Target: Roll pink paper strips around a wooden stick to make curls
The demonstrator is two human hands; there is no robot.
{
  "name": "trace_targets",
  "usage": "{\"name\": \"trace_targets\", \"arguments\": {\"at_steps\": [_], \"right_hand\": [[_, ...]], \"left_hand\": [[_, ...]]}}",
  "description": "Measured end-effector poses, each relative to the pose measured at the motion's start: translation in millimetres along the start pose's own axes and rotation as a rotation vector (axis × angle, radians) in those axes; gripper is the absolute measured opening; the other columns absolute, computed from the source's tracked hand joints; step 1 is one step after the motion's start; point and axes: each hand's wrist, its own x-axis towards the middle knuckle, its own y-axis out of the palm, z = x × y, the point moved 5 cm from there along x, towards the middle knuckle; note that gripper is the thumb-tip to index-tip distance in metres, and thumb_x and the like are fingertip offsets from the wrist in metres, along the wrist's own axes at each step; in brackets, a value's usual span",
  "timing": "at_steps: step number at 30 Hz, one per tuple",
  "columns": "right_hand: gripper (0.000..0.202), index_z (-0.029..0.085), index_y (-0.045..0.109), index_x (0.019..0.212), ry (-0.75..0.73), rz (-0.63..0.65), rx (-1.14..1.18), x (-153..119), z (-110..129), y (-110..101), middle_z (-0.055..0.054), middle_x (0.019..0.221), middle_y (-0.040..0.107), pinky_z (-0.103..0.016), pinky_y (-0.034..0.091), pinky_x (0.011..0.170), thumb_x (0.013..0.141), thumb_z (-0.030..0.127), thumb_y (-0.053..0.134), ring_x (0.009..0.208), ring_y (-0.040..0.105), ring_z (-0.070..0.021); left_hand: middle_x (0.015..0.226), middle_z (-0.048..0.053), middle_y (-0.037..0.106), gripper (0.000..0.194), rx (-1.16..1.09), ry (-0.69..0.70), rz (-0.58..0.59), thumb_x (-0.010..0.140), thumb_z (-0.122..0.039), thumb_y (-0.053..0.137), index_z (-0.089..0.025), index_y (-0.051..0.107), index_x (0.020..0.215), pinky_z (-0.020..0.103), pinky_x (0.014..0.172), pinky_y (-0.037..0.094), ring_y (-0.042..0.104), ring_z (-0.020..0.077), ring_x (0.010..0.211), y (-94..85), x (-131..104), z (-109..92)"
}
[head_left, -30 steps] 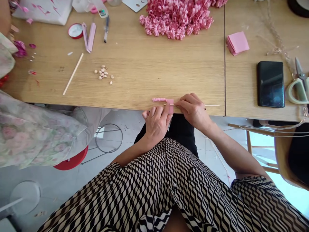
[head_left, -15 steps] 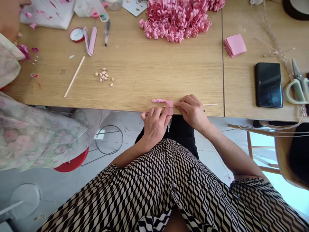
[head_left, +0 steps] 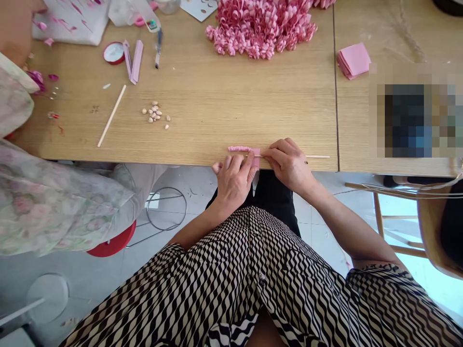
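At the table's front edge lies a small piece of pink paper (head_left: 255,164) with a crinkled pink strip (head_left: 239,148) just beyond its left side. My left hand (head_left: 235,176) presses its fingertips on the paper, with the thumb at the near side. A thin wooden stick (head_left: 318,156) crosses over the paper and runs out to the right. My right hand (head_left: 288,161) pinches this stick close to the paper's right side. The stick's left end is mostly hidden by my left fingers.
Curled pink paper pieces (head_left: 264,29) are heaped at the back, with pink squares (head_left: 353,60) to their right. Several small pale beads (head_left: 155,113) and another stick (head_left: 112,116) lie leftward. A person in a floral sleeve (head_left: 54,202) sits left. Pixelation covers the right.
The view has shifted slightly, and pixelation now hides the phone and scissors on the right. Both hands keep nearly the same hold on the paper and stick.
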Motion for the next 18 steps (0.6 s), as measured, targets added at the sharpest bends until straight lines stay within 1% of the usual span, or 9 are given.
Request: {"name": "trace_targets", "arguments": {"at_steps": [4,9,14,18], "right_hand": [[0.026,0.021,0.069,0.094,-0.006,-0.008,-0.001,-0.4,-0.4,0.5,-0.007,0.090,0.063,-0.035,0.045,0.074,0.097,0.024,0.042,0.085,0.051,-0.0194],[0.024,0.022,0.068,0.094,0.006,-0.017,0.019,-0.4,-1.3,0.8,-0.007,0.090,0.062,-0.036,0.045,0.074,0.096,0.023,0.044,0.085,0.051,-0.0197],[0.025,0.022,0.068,0.093,0.009,-0.008,0.026,-0.2,-0.8,1.3,-0.007,0.090,0.062,-0.036,0.044,0.074,0.096,0.023,0.043,0.085,0.050,-0.0198],[0.025,0.022,0.068,0.095,0.015,-0.012,0.016,0.0,-1.3,1.4,-0.007,0.091,0.062,-0.036,0.044,0.075,0.096,0.024,0.044,0.085,0.050,-0.0200]], "left_hand": [[0.095,0.007,0.064,0.043,-0.010,0.015,0.001,0.101,-0.044,0.035,-0.025,0.058,0.131,0.038,0.079,0.026,0.051,0.0211,0.090,1.1,-0.9,-0.7],[0.096,0.007,0.062,0.044,-0.049,-0.013,0.000,0.101,-0.045,0.033,-0.024,0.060,0.129,0.038,0.081,0.026,0.051,0.0215,0.092,3.9,1.4,1.9],[0.096,0.006,0.063,0.042,-0.042,-0.014,0.000,0.100,-0.046,0.036,-0.026,0.061,0.128,0.038,0.081,0.026,0.051,0.0201,0.089,3.0,1.1,0.8],[0.096,0.007,0.063,0.043,-0.037,-0.018,-0.017,0.101,-0.045,0.035,-0.024,0.062,0.127,0.037,0.080,0.025,0.052,0.0207,0.091,1.4,2.6,0.2]]}}
